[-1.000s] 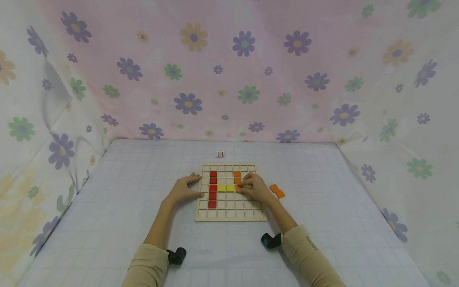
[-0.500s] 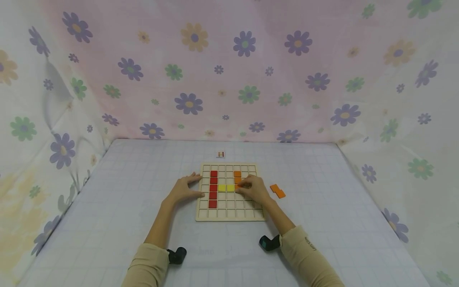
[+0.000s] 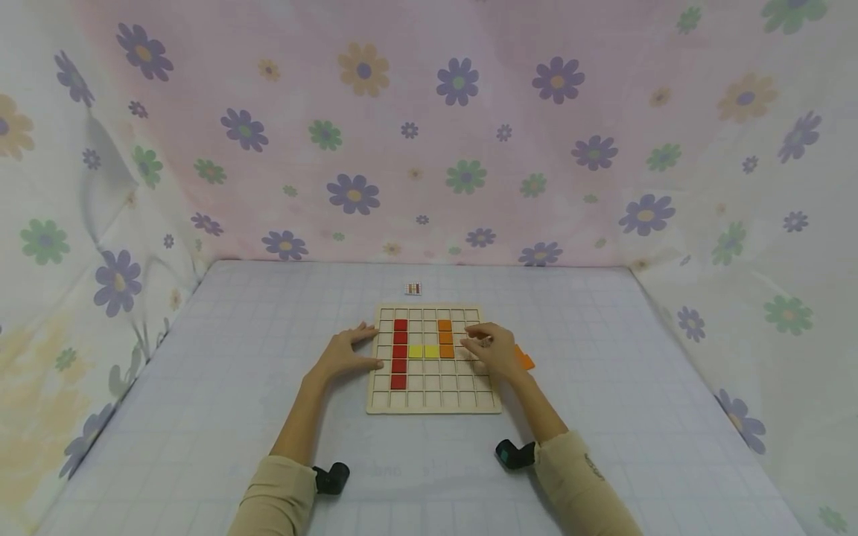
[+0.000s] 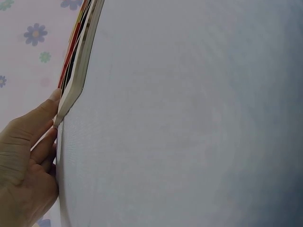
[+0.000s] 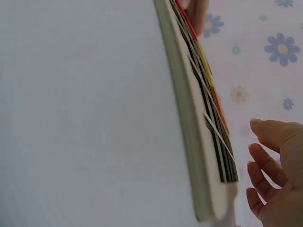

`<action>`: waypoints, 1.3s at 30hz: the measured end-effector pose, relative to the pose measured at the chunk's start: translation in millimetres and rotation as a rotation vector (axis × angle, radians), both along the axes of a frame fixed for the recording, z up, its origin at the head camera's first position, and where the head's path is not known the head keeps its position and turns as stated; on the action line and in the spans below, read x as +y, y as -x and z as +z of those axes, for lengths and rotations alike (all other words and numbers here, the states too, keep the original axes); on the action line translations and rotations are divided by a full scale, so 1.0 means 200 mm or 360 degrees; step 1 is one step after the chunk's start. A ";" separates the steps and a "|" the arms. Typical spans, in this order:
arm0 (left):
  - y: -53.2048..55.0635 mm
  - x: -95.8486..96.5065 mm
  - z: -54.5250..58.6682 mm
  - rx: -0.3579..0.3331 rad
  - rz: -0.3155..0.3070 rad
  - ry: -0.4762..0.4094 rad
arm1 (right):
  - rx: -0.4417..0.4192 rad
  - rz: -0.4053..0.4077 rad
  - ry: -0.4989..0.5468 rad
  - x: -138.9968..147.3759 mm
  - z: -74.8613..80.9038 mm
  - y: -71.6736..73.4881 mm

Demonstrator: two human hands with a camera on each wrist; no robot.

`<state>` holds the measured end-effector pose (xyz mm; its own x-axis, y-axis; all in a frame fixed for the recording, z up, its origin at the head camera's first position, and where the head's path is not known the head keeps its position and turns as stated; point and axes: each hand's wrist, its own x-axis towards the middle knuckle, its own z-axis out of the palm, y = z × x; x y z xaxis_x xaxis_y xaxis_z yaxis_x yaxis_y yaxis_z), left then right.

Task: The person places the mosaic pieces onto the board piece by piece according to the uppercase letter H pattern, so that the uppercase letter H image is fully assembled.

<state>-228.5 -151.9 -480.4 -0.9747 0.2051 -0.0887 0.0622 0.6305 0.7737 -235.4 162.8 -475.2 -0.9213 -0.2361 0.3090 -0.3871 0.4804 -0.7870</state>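
A wooden grid board [image 3: 429, 403] lies flat on the table. On it are a red column of squares [image 3: 398, 366], yellow squares [image 3: 424, 351] beside its middle, and an orange column [image 3: 445, 339] at the yellow squares' right end. My left hand [image 3: 345, 353] rests against the board's left edge, thumb and fingers spread; the left wrist view shows the thumb at the board's edge [image 4: 78, 82]. Over the board's right side hovers my right hand [image 3: 494, 350], holding nothing, fingers loosely bent and apart from the orange column. It partly hides a loose orange piece [image 3: 526, 360] on the table.
A small printed card [image 3: 413, 289] lies behind the board. White cloth with a faint grid covers the table [image 3: 268, 313]. Flowered curtains [image 3: 415, 149] enclose the back and both sides. Black wrist devices [image 3: 331, 478] stick out from both sleeves.
My right hand has let go of the orange column and moved right, so all of that column now shows. It now covers part of the loose orange piece. My left hand stays put.
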 end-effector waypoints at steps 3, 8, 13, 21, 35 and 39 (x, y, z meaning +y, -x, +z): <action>0.00 0.00 0.00 -0.0002 0.0003 0.0007 | -0.0047 -0.0098 -0.0068 0.06 0.03 -0.01; 0.00 0.00 0.00 -0.0006 -0.0002 0.0003 | -0.0067 -0.0207 -0.0247 0.18 0.03 -0.01; 0.00 0.00 0.00 -0.0005 -0.0007 -0.0007 | -0.0150 -0.0309 -0.0487 0.29 0.03 -0.03; 0.00 0.00 0.00 -0.0004 0.0004 -0.0002 | -0.0195 -0.0252 -0.0552 0.37 -0.01 -0.03; 0.00 0.00 -0.01 -0.0003 0.0013 0.0005 | -0.0266 -0.0256 -0.0424 0.37 0.00 -0.03; 0.00 0.00 -0.01 -0.0001 0.0010 0.0010 | -0.0174 -0.0162 -0.0302 0.32 0.01 -0.03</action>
